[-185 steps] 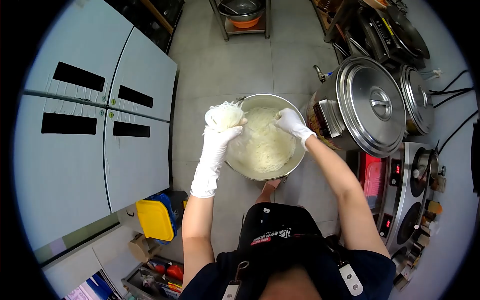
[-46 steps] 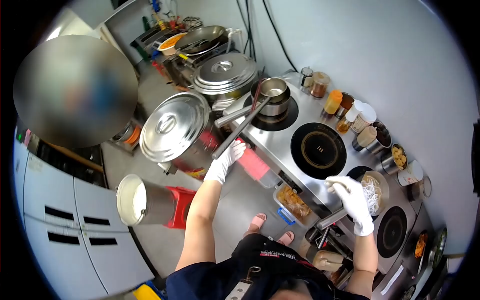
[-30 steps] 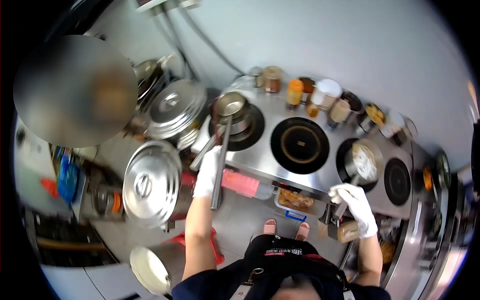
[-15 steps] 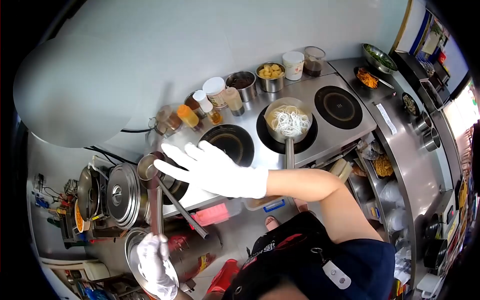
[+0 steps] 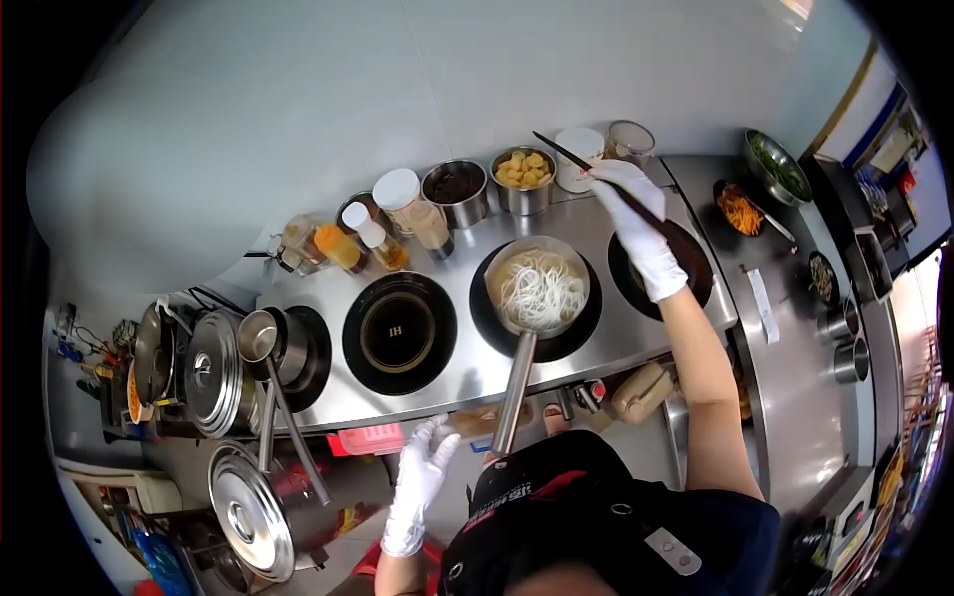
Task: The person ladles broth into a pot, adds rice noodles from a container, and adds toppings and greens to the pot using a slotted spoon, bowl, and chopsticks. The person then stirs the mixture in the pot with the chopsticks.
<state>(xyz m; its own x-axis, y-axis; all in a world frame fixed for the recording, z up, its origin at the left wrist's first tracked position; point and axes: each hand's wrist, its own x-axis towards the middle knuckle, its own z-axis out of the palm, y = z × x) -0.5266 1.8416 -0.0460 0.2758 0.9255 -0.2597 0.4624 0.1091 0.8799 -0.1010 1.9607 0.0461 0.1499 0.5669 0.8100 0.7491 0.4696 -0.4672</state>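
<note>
My right hand (image 5: 636, 214), in a white glove, is closed around long dark chopsticks (image 5: 563, 151), held above the right-hand burner and slanting toward the back wall. Their tips are clear of the food. Left of that hand, a long-handled saucepan (image 5: 519, 372) sits on a black burner, with white noodles (image 5: 542, 288) heaped in it. My left hand (image 5: 425, 477), also gloved, is in front of the counter's edge near a pink container (image 5: 370, 439). Its fingers are somewhat apart and hold nothing.
On the left, a ladle (image 5: 257, 336) rests over a small pot, near lidded steel pots (image 5: 215, 368). Sauce bottles (image 5: 341, 248) and a pot of yellow chunks (image 5: 524, 171) line the wall. Shredded orange food (image 5: 740, 212) and a bowl of greens (image 5: 778, 164) stand at right.
My right hand has swung from the ladle area on the left to the right-hand burner, now with chopsticks in it. My left hand has moved right, away from the pots.
</note>
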